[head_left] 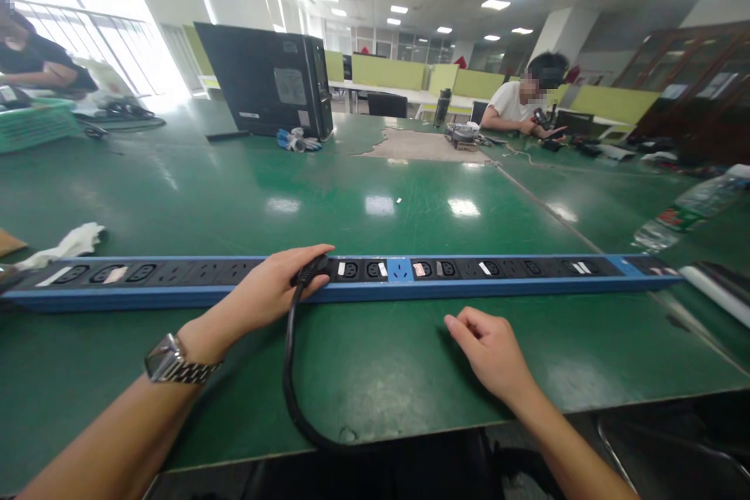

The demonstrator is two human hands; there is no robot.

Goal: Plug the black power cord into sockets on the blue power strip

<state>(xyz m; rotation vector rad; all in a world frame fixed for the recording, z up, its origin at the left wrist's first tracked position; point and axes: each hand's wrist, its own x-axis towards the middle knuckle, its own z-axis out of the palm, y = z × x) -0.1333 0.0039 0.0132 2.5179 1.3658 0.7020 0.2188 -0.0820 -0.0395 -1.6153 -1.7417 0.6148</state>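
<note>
A long blue power strip (351,293) with black sockets lies across the green table. My left hand (275,281), with a watch (169,359) on its wrist, pinches a black power plug (309,272) at a socket left of the strip's middle. Whether the plug is fully seated I cannot tell. From it a thick black cable (290,375) loops down over the table's front edge. My right hand (489,348) is just in front of the strip, right of its middle and apart from it. Its fingers are curled in, with nothing visible in them.
A black computer tower (263,82) stands at the back left, with gloves (298,141) beside it. A plastic bottle (685,211) lies at the right. White cloth (67,246) lies by the strip's left end. One person (521,105) sits across the table, another (41,55) at far left.
</note>
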